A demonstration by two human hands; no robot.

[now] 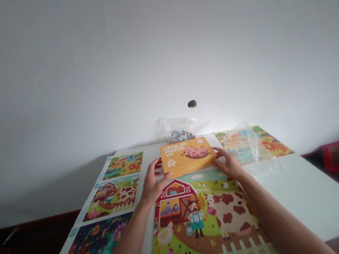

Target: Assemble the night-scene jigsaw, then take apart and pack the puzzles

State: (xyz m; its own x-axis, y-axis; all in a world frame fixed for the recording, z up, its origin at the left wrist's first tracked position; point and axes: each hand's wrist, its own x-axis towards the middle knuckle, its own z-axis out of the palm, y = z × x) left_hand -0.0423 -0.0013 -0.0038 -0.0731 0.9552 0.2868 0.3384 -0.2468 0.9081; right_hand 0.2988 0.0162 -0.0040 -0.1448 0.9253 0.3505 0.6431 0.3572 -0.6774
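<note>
An orange puzzle box with "LEVEL UP! PUZZLES" and a pink pig on its lid is gripped between my two hands. My left hand is at its left end, thumb by the front corner and fingers curled along the side. At the right end, my right hand closes on the edge with bent fingers. Just in front of the box lies an assembled farm puzzle showing a barn, a farmer and a spotted cow; my forearms cover parts of its sides. Whether the box rests on the table cannot be told.
Behind the box, a clear bag of puzzle pieces leans near the wall. Another plastic bag lies over a jungle puzzle at the back right. Along the left edge runs a picture sheet on the white table.
</note>
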